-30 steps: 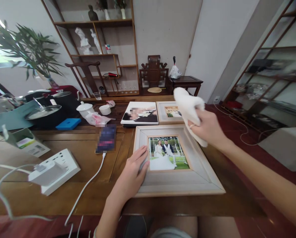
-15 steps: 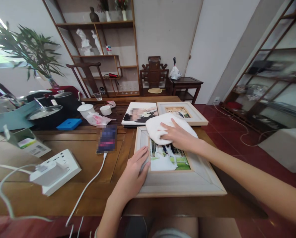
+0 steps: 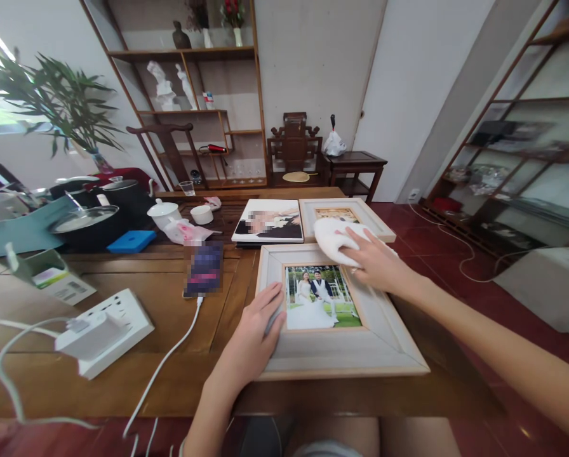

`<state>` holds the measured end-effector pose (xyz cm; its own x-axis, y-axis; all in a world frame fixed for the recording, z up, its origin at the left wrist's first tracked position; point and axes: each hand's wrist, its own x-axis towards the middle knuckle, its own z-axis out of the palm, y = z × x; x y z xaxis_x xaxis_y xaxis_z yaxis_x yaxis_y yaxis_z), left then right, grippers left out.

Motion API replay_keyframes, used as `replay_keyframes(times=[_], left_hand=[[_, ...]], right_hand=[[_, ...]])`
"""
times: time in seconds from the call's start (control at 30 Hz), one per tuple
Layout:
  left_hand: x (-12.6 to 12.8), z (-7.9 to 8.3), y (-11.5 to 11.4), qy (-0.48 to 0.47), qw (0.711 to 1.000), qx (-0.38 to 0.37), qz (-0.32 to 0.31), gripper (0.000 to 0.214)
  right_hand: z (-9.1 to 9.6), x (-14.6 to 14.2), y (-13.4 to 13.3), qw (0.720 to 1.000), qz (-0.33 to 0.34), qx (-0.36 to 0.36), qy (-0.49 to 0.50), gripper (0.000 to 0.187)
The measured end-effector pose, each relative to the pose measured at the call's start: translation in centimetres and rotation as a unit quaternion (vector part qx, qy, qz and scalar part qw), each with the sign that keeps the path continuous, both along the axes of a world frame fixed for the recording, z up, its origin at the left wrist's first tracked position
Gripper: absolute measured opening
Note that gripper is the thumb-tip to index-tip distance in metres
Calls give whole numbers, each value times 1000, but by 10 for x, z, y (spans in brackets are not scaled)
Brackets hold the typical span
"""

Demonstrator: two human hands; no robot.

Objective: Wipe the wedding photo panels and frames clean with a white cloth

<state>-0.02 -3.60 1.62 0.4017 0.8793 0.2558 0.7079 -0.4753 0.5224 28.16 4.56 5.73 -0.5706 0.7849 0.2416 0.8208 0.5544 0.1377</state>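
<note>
A white-framed wedding photo (image 3: 332,349) lies flat on the wooden table (image 3: 160,304) in front of me. My left hand (image 3: 256,336) rests open and flat on the frame's left side, fingers stretched onto its border. My right hand (image 3: 374,263) presses a white cloth (image 3: 334,238) down on the frame's upper right corner, fingers laid over it. The photo itself is uncovered.
Behind the frame lie a second framed photo (image 3: 355,212) and a photo album (image 3: 270,222). A phone (image 3: 203,268) on a white cable, a power strip (image 3: 103,330), a blue box (image 3: 131,241), teaware and pots stand to the left. Shelves, chairs and a plant fill the back.
A second ago my right hand held the cloth lifted; it then wiped across the top of the photo, and has since slid right to the upper right corner. The left hand stayed put.
</note>
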Motion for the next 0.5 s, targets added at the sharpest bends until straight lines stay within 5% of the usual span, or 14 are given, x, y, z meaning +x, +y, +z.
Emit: replay_keyframes(times=[0.2,0.5], left_hand=[[1,1,1,-2,1000,-5,6,42],[1,1,0,4,1000,3,4,42]], right_hand=[[-14,-27,-16,998,20,-55,-3,50],[30,-41,-121,953,109,-277,57,41]])
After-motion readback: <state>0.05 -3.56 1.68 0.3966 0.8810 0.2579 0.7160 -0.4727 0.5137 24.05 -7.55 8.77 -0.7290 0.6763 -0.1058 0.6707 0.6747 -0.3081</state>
